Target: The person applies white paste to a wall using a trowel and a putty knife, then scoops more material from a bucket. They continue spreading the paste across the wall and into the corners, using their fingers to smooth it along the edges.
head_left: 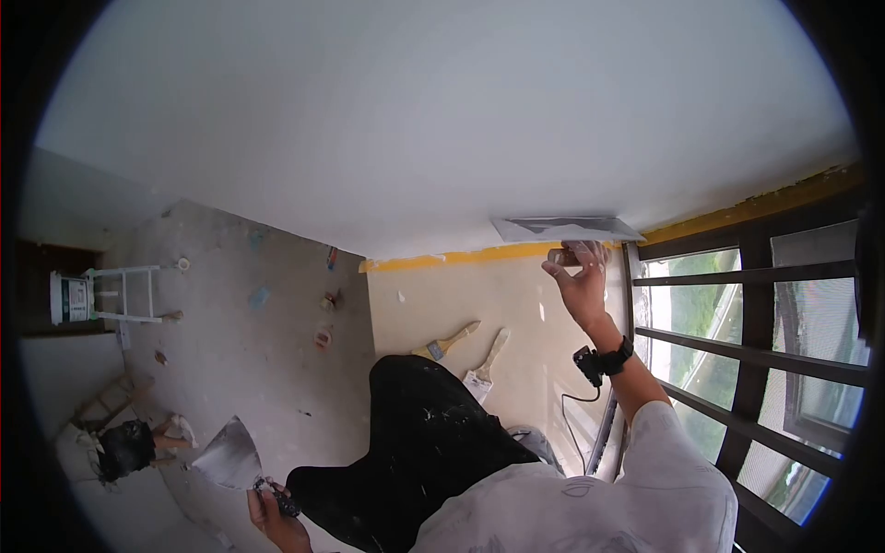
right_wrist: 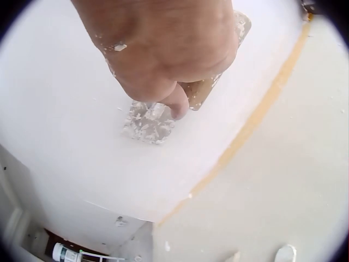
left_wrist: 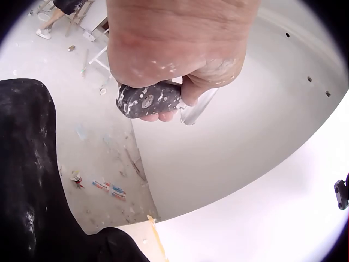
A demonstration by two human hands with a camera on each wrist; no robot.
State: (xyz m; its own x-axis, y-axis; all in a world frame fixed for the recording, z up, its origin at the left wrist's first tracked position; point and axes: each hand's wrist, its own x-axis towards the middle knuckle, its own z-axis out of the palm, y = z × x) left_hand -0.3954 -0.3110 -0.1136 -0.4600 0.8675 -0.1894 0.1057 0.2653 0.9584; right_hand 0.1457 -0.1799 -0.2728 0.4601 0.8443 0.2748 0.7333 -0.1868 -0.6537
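My right hand [head_left: 583, 288] grips the wooden handle [right_wrist: 203, 94] of a plastering trowel [head_left: 567, 228], whose flat metal blade lies along the white wall [head_left: 415, 129] just above a strip of yellow tape [head_left: 479, 252]. White plaster crumbs speckle the part of the blade seen in the right wrist view. Low at the left, my left hand [head_left: 277, 525] is wrapped around the dark, plaster-spotted handle [left_wrist: 150, 100] of a wide putty knife [head_left: 230, 454]. That knife's broad blade points up, away from the wall.
Two paintbrushes [head_left: 448, 341] lie on the beige surface below the tape. A dark-barred window [head_left: 756, 276] borders the right side. Across the room are a white bucket [head_left: 70, 299] by a white ladder-like frame [head_left: 124, 293] and another person [head_left: 124, 449]. Small litter dots the floor [head_left: 286, 369].
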